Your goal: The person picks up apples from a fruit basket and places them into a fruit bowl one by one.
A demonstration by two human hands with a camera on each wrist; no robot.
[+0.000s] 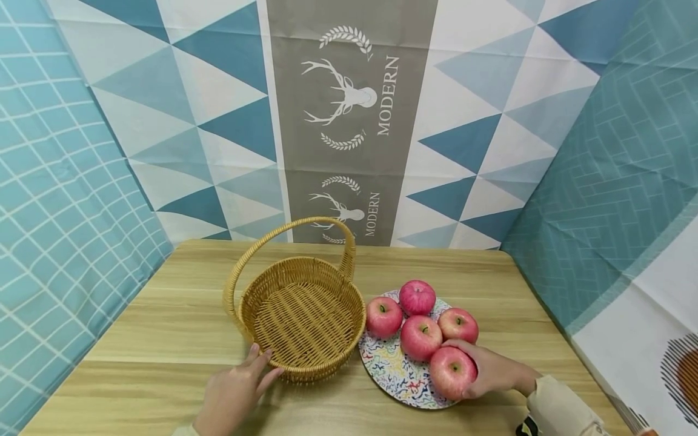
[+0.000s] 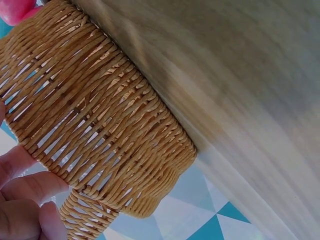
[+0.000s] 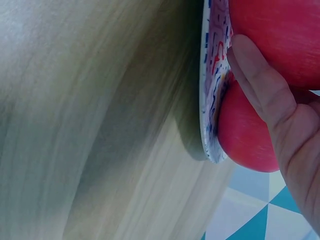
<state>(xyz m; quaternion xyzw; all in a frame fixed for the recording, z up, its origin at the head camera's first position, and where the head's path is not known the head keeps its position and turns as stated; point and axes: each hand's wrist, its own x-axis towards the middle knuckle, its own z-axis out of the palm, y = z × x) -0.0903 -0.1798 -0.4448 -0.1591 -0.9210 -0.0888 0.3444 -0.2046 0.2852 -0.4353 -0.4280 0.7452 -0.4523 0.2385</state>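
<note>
The fingertips of my left hand (image 1: 231, 387) rest against the near-left rim of a round wicker basket (image 1: 305, 369) with a tall arched handle. In the left wrist view, its fingers (image 2: 37, 185) touch the rim beside the woven wall. Around the nearest red apple (image 1: 451, 370) on the round patterned plate (image 1: 392, 378), my right hand (image 1: 493, 369) curls its thumb and fingers. The right wrist view shows a finger of that hand along this apple (image 3: 280, 40), close to the plate. Several more apples, one being the middle apple (image 1: 421, 338), sit on the plate.
The basket and plate stand side by side on a wood-grain table (image 1: 147, 363). A patterned backdrop (image 1: 349, 121) rises at the table's back edge, with a blue tiled sheet (image 1: 54, 181) on the left and a teal sheet (image 1: 605, 200) on the right.
</note>
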